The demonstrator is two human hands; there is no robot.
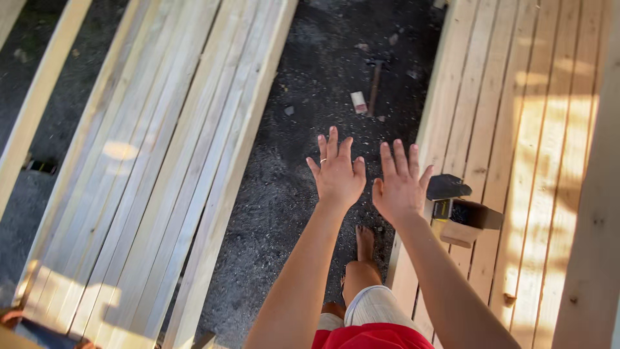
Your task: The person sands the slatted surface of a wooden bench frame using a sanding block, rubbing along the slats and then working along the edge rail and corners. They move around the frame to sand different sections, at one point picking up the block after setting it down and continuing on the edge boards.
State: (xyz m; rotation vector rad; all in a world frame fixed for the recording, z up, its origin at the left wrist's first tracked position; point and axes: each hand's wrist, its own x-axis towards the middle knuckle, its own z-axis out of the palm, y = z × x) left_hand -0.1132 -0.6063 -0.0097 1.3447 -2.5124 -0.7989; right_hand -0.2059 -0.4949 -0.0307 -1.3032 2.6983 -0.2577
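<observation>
Both my arms reach forward over dark gravel ground (303, 77). My left hand (337, 171) is spread flat, fingers apart, holding nothing. Close beside it, my right hand (400, 184) is also spread and holds nothing. A small open cardboard box (466, 220) with dark contents sits on the plank deck (516, 129) just right of my right hand. My bare foot (365, 244) stands on the gravel below the hands.
A stack of long pale planks (161, 161) lies to the left of the gravel strip. A hammer (375, 84) and a small wood offcut (358, 102) lie on the ground farther ahead. A wooden post (597, 226) rises at the right edge.
</observation>
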